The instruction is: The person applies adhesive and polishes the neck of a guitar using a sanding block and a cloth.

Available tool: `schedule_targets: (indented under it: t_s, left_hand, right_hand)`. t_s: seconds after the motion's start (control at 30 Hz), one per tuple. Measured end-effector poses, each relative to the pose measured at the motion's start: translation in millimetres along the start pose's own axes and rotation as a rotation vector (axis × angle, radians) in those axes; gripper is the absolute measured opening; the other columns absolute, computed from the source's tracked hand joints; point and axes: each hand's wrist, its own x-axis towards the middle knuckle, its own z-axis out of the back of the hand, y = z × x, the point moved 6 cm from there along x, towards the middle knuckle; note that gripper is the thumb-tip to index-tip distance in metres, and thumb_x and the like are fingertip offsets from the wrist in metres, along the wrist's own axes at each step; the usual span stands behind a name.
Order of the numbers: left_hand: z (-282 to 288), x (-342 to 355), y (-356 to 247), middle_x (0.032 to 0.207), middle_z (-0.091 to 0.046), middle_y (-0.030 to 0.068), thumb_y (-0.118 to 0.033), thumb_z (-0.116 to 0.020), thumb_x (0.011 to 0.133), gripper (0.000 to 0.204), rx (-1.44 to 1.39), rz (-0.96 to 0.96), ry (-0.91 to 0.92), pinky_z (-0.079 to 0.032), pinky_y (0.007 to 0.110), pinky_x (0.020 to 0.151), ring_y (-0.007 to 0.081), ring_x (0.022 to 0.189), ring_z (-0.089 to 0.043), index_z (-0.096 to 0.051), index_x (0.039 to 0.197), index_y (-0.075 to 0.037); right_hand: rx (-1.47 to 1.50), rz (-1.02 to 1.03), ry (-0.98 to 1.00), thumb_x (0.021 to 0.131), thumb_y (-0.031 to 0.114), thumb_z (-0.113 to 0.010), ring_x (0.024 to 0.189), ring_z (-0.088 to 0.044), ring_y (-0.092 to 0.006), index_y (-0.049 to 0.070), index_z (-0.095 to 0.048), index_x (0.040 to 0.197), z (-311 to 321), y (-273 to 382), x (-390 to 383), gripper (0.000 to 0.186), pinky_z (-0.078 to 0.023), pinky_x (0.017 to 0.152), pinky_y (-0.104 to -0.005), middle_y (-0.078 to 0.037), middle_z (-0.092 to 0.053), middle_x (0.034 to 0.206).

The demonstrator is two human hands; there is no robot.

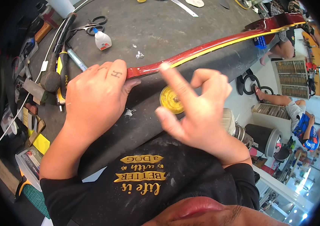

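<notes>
A glossy dark red guitar neck [205,47] with a yellow edge strip runs from my left hand up to the far right, where it meets a wider red part [271,23]. My left hand [99,88] is closed around its near-left end, hiding that end. My right hand [199,107] is slightly blurred, its index finger stretched to the neck's side and at or very near the surface. The thumb stands apart, the other fingers bend loosely, and nothing shows in that hand. Partly behind it sits a round yellow tin [169,101] on the dark bench [156,32].
A small white bottle [102,40] with a blue tip stands near black-handled scissors [96,26]. A hammer [51,81] and other tools crowd the left side. A strip ruler [185,7] lies at the back. Another person [305,124] sits at the right.
</notes>
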Motion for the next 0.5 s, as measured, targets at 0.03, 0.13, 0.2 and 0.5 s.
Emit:
schedule_targets:
  t_s: [0.03, 0.13, 0.2, 0.5]
  left_hand:
    - [1, 0, -1, 0.081, -0.069, 0.0139, -0.026, -0.09, 0.092, 0.036, -0.003, -0.012, -0.016, -0.055, 0.049, 0.067, 0.0382, 0.079, -0.073, -0.063, 0.101, -0.004]
    - [-1, 0, 0, 0.081, -0.069, 0.0139, -0.027, -0.09, 0.093, 0.036, -0.003, -0.014, -0.025, -0.055, 0.049, 0.066, 0.0381, 0.079, -0.073, -0.063, 0.101, -0.004]
    - [-1, 0, 1, 0.081, -0.069, 0.014, -0.027, -0.09, 0.093, 0.036, 0.004, -0.005, -0.006, -0.055, 0.049, 0.066, 0.0381, 0.079, -0.073, -0.063, 0.101, -0.004]
    - [0, 1, 0, 0.081, -0.069, 0.014, -0.028, -0.089, 0.095, 0.036, -0.002, -0.005, -0.012, -0.055, 0.05, 0.066, 0.0379, 0.078, -0.072, -0.063, 0.101, -0.004]
  right_hand:
    - [-0.038, -0.059, -0.037, 0.093, 0.054, -0.082, 0.104, -0.047, -0.0286, 0.018, -0.075, 0.156, 2, -9, 1, 0.073, -0.033, 0.095, -0.0447, -0.009, -0.048, 0.109]
    - [-0.123, -0.117, -0.121, 0.093, 0.052, -0.082, 0.103, -0.047, -0.0281, 0.017, -0.075, 0.156, -2, -19, 2, 0.072, -0.033, 0.095, -0.0446, -0.009, -0.048, 0.108]
    - [-0.005, 0.02, 0.02, 0.093, 0.049, -0.083, 0.104, -0.047, -0.0285, 0.018, -0.075, 0.156, -7, 2, 1, 0.07, -0.033, 0.096, -0.0447, -0.009, -0.048, 0.108]
    - [0.027, 0.016, 0.028, 0.089, 0.044, -0.086, 0.106, -0.047, -0.0298, 0.025, -0.078, 0.153, -5, 3, -2, 0.067, -0.034, 0.096, -0.0455, -0.01, -0.049, 0.111]
